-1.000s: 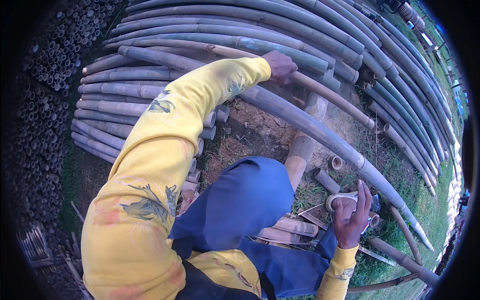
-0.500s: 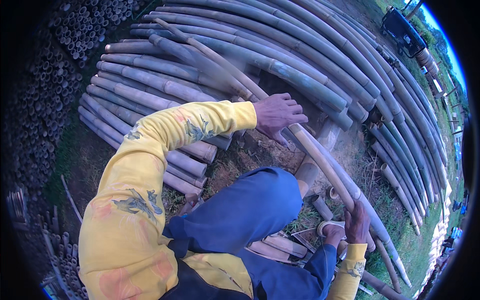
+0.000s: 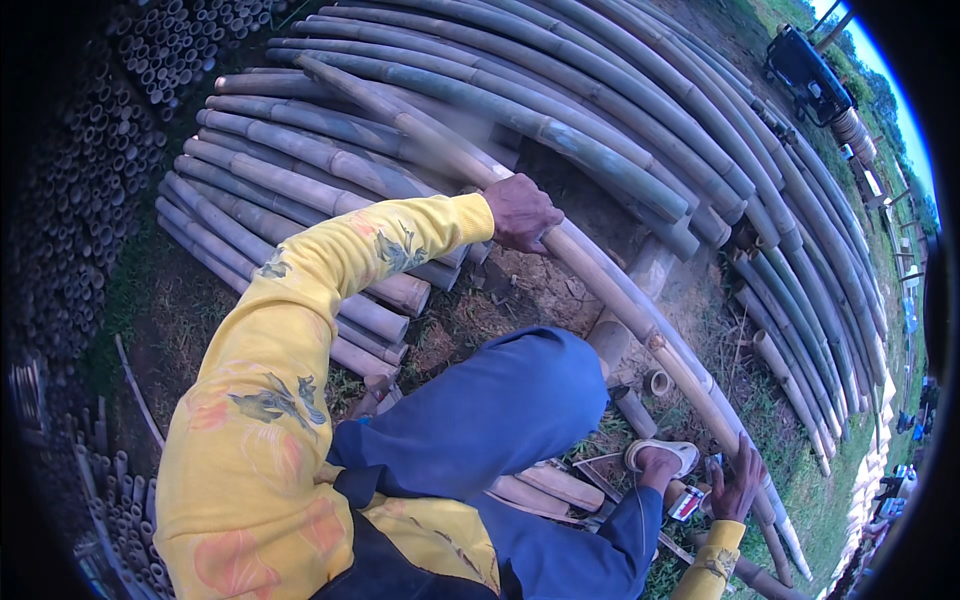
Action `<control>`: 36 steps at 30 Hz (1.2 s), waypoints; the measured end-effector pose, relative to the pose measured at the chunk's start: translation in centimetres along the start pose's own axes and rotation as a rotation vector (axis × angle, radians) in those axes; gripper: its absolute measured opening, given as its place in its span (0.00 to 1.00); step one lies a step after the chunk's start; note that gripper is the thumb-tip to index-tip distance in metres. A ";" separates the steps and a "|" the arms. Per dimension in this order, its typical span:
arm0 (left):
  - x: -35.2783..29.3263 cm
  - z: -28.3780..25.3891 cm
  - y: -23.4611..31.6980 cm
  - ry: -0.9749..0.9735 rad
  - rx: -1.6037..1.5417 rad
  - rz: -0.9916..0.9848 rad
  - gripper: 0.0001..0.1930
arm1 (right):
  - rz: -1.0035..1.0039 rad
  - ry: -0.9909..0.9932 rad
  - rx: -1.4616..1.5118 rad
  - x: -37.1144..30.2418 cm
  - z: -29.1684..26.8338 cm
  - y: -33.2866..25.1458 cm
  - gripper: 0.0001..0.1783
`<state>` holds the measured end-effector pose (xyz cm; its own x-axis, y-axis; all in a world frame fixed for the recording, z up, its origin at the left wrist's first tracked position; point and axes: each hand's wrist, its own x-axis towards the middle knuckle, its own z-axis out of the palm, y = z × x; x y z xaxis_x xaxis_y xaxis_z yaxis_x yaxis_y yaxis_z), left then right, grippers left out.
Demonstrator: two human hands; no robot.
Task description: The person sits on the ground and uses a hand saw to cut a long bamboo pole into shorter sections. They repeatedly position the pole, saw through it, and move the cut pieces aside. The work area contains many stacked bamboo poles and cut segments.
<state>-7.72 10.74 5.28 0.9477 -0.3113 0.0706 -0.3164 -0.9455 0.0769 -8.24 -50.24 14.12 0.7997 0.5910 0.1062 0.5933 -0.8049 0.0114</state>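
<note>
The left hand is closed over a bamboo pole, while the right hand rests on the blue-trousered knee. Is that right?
Not quite: the right hand isn't on the blue-trousered knee. The head view shows it farther right, at the lower stretch of the bamboo pole. The left hand is indeed closed over that pole.

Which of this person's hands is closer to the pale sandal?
The right hand: it is just right of the pale sandal and slightly lower in the picture. The left hand is much farther off, up and to the left, gripping a bamboo pole.
</note>
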 end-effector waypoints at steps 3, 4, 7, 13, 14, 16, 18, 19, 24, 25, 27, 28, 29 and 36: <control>1.5 -0.6 1.5 -0.023 -0.004 0.018 0.29 | -0.061 0.027 -0.040 1.7 0.4 0.1 0.41; 1.6 -0.5 1.2 -0.024 0.003 0.009 0.30 | -0.045 0.020 -0.024 2.2 0.9 0.4 0.40; 1.7 -0.1 0.1 -0.023 0.018 0.001 0.34 | -0.001 0.006 0.061 3.6 1.7 0.5 0.37; 4.8 1.2 1.3 0.021 -0.055 0.048 0.37 | 0.067 0.004 0.090 4.8 4.3 4.8 0.32; 4.8 1.8 0.8 0.087 -0.061 0.068 0.36 | 0.085 -0.007 0.096 4.6 5.3 5.0 0.31; 4.6 2.7 -0.1 0.064 -0.110 0.071 0.34 | 0.110 -0.047 0.110 7.4 7.1 4.7 0.28; 5.0 3.5 -0.8 0.073 -0.175 0.042 0.34 | 0.165 -0.101 0.103 9.5 8.8 5.1 0.27; 6.0 4.0 -0.5 0.055 -0.189 0.036 0.37 | 0.154 -0.064 0.083 9.3 10.0 6.2 0.27; 9.8 4.9 3.4 -0.073 -0.118 0.178 0.46 | 0.242 -0.144 0.147 10.1 12.2 7.5 0.27; 10.6 5.1 4.5 -0.076 -0.128 0.227 0.47 | 0.242 -0.149 0.168 10.2 12.4 7.3 0.27; 12.7 5.7 6.9 -0.097 -0.168 0.293 0.50 | 0.258 -0.168 0.224 10.4 12.7 7.5 0.27; 13.7 5.9 8.2 -0.119 -0.171 0.311 0.49 | 0.271 -0.184 0.268 10.7 13.0 7.6 0.27; 14.8 6.1 9.5 -0.137 -0.173 0.330 0.49 | 0.285 -0.195 0.310 10.6 13.1 7.8 0.27; 21.0 7.3 19.8 -0.327 -0.183 0.330 0.46 | 0.257 -0.157 0.414 10.0 13.5 8.4 0.26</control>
<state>6.25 -15.17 1.02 0.7501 -0.6327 -0.1923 -0.5767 -0.7682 0.2780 5.98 -50.36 1.81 0.9101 0.4029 -0.0971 0.3367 -0.8553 -0.3939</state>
